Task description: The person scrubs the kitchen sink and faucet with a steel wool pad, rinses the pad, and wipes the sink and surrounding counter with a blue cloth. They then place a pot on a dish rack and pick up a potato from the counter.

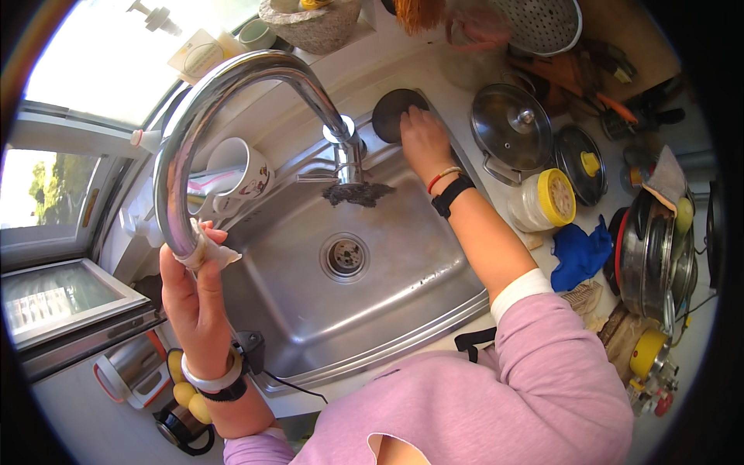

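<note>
My left hand (195,290) pinches a crumpled whitish cloth or tissue (210,251) wrapped around the outlet end of a chrome gooseneck faucet (174,145). My right hand (427,139) has its fingers on the near edge of a dark round disc (394,113) at the sink's back right corner; its fingertips are partly hidden, so I cannot tell whether they grip it. Between my hands is a stainless steel sink (290,285) with a round drain (345,257). A dark, rough-edged patch (357,193) shows beneath the faucet base, and no water flows from the spout.
A white mug (247,168) stands left of the faucet, near the open window (64,186). Right of the sink are a lidded steel pot (511,128), a yellow-lidded jar (540,200) and a blue cloth (581,253). A stone mortar (314,29) sits behind.
</note>
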`<state>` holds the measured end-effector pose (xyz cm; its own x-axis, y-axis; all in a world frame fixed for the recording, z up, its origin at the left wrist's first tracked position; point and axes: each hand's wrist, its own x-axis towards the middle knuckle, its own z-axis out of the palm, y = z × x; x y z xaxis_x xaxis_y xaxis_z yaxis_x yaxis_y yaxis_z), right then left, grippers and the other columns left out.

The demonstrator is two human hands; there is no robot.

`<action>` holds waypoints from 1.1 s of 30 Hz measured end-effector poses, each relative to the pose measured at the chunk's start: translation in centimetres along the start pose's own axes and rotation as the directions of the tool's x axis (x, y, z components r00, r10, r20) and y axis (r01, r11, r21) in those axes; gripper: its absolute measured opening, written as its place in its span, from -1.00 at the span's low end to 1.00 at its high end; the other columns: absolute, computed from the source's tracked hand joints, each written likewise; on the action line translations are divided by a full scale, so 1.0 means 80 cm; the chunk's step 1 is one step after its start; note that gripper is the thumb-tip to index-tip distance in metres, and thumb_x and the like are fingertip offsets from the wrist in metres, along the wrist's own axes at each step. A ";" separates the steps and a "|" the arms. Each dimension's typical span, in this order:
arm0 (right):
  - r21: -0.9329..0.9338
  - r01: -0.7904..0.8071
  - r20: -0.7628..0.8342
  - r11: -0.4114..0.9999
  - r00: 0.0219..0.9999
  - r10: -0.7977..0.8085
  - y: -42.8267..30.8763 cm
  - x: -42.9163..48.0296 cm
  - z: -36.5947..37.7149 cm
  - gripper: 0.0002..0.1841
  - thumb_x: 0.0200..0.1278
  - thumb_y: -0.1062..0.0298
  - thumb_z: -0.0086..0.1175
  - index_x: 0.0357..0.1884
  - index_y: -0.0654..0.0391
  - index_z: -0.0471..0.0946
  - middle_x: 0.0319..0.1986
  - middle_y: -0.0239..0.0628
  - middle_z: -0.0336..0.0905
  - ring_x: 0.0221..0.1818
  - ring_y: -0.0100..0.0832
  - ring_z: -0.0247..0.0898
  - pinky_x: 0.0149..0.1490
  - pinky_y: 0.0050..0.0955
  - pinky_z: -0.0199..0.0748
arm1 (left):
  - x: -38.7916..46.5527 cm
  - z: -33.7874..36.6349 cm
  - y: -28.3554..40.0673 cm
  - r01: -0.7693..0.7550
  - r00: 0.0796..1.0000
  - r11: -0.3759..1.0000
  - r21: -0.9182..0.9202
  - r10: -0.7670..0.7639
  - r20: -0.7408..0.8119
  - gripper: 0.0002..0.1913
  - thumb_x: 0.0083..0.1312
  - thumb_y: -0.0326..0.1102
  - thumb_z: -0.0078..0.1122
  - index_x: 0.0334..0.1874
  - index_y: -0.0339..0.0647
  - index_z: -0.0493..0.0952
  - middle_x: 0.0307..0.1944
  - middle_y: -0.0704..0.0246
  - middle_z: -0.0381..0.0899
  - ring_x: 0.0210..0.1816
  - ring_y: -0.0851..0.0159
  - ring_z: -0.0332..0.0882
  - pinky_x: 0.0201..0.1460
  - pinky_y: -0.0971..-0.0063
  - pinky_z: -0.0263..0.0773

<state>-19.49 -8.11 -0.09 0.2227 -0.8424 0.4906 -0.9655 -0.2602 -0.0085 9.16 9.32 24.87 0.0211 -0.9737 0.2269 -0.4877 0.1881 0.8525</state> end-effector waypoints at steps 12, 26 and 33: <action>0.437 -0.295 0.162 0.850 0.955 0.249 -0.002 0.031 -0.062 -0.68 0.17 0.46 -0.03 -0.04 0.01 0.58 -0.14 -0.09 0.50 -0.11 -0.01 0.51 -0.06 -0.11 0.51 | 0.003 0.001 -0.004 -0.050 0.999 0.999 -0.018 0.049 -0.019 -0.69 0.41 -0.45 0.03 0.17 -0.34 0.37 -0.04 0.22 0.54 -0.06 0.37 0.46 0.02 0.51 0.40; 0.455 -0.034 0.190 0.890 0.980 -0.059 0.001 0.056 0.018 -0.78 0.23 0.39 -0.09 -0.15 0.04 0.57 -0.25 -0.18 0.59 -0.23 -0.09 0.53 -0.11 -0.18 0.51 | 0.003 -0.004 0.001 0.013 1.000 1.000 -0.010 -0.013 0.006 -0.68 0.39 -0.48 0.01 0.18 -0.35 0.36 0.02 0.17 0.52 0.01 0.34 0.47 0.09 0.46 0.38; 0.008 -0.222 0.175 0.975 0.960 0.217 0.013 0.054 0.021 -0.56 0.18 0.45 0.00 0.15 0.17 0.44 -0.17 -0.18 0.62 -0.20 -0.12 0.57 -0.19 -0.34 0.62 | 0.006 -0.007 0.004 -0.005 0.999 0.999 -0.042 0.007 0.035 -0.68 0.39 -0.50 0.01 0.18 -0.35 0.37 -0.06 0.24 0.55 -0.07 0.39 0.47 0.05 0.51 0.39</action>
<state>-19.32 -12.79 0.59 0.0282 -0.9481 0.3168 -0.9898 -0.0707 -0.1236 9.49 8.99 25.47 -0.0129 -0.9764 0.2157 -0.4505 0.1983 0.8705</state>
